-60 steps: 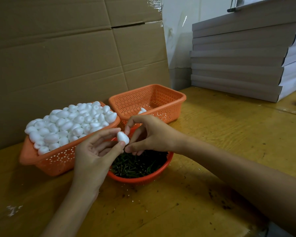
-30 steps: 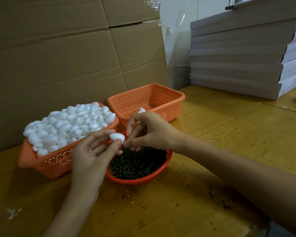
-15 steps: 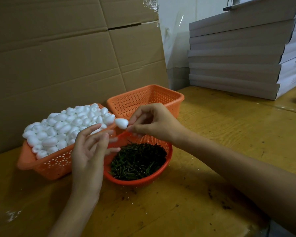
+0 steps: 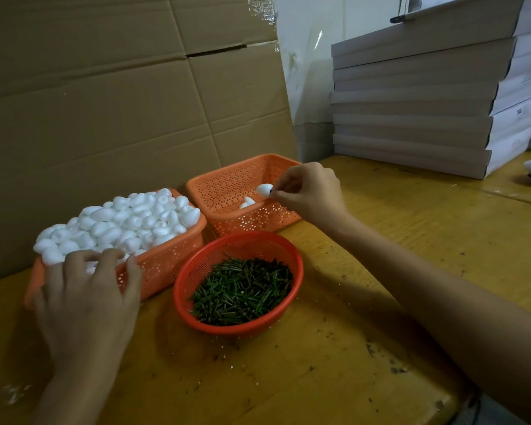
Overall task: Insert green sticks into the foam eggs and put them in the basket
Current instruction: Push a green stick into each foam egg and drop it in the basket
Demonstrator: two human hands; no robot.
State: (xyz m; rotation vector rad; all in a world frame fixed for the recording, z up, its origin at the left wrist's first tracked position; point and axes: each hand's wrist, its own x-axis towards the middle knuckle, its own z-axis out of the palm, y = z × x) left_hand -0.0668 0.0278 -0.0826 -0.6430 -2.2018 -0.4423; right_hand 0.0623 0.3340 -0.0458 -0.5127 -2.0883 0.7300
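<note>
White foam marks the job: your right hand (image 4: 311,194) pinches one egg (image 4: 264,190) by its narrow end, thumb and fingertips closed on a small dark spot there, which may be the stick's end. You hold the egg in the air above the right basket (image 4: 224,191), just inside its near right rim. Lower in that basket lie two more eggs (image 4: 247,202) against the near wall.

Your left hand (image 4: 86,289) sits palm down over the near edge of the left basket (image 4: 172,262), bent fingers touching the egg pile (image 4: 120,222) heaped above the rim. Whether those fingers have closed on an egg you cannot tell from here; the back of the hand hides them.

Between your arms stands the round red bowl (image 4: 299,265), holding the green sticks (image 4: 242,289). It is just in front of both baskets, on the yellow wooden table (image 4: 411,240). Cardboard (image 4: 105,102) stands behind the baskets, and flat boxes (image 4: 426,102) are stacked at the far right.
</note>
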